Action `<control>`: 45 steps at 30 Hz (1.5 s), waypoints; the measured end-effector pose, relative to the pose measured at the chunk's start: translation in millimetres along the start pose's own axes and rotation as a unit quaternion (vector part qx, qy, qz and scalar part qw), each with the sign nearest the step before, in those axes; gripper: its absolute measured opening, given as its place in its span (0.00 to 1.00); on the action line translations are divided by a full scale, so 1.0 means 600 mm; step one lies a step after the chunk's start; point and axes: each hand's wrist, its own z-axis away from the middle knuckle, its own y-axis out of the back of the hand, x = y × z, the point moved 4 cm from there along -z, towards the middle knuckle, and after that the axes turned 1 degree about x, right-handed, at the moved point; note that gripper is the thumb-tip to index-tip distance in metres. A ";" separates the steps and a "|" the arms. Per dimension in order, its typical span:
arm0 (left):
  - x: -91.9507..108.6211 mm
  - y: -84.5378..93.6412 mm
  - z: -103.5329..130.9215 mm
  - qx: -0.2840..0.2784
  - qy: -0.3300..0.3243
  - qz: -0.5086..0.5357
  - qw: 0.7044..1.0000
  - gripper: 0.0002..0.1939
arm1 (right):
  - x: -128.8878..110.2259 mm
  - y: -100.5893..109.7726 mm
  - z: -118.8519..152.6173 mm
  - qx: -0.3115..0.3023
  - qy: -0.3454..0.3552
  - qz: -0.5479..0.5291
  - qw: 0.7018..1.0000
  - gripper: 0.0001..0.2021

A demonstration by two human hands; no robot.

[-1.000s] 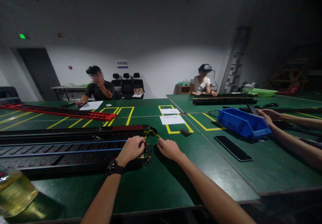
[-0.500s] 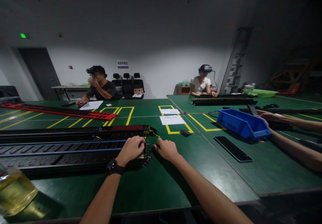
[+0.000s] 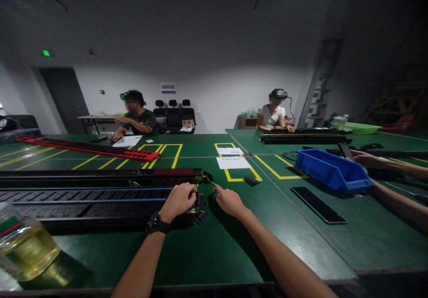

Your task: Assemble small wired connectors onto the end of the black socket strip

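My left hand [image 3: 178,203], with a black watch on its wrist, lies over the right end of a long black socket strip [image 3: 133,211]. Its fingers curl down at that end, and their tips are partly hidden. Several rows of dark sockets with small red dots and blue edges run along the strip. To the right, my right hand [image 3: 230,201] is closed, its index finger and thumb at the tip of a thin yellow wire [image 3: 210,180]. That wire comes out of the end of a second black strip [image 3: 170,173] lying behind. Small black connectors [image 3: 201,211] hang beside my left fingers.
A bottle of yellow liquid [image 3: 31,249] stands front left. On the right are a phone [image 3: 318,204], a blue bin [image 3: 331,168] and another person's arms [image 3: 394,191]. Paper sheets [image 3: 233,162] and a red frame [image 3: 90,150] lie farther back, where two people sit.
The view has shifted slightly, so everything sits a little further right and lower. My right index finger has risen slightly at the yellow wire; my left hand stays on the strip's end.
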 end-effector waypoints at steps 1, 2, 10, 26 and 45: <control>0.000 0.000 0.001 -0.001 0.001 -0.004 1.000 0.09 | 0.001 -0.001 0.000 0.003 -0.003 -0.005 1.000 0.19; 0.001 0.000 0.001 -0.002 0.003 -0.008 1.000 0.09 | 0.003 -0.002 -0.001 0.008 -0.008 -0.011 1.000 0.19; 0.005 0.003 0.003 -0.004 0.009 -0.008 1.000 0.10 | 0.022 -0.010 -0.019 0.105 -0.044 -0.175 0.978 0.17; -0.003 0.004 0.002 0.017 -0.003 0.054 0.998 0.11 | 0.039 -0.044 -0.038 0.176 -0.108 -0.518 0.830 0.17; 0.031 0.032 0.007 0.069 -0.028 0.114 0.991 0.11 | -0.016 -0.018 -0.022 0.172 -0.059 -0.638 0.748 0.22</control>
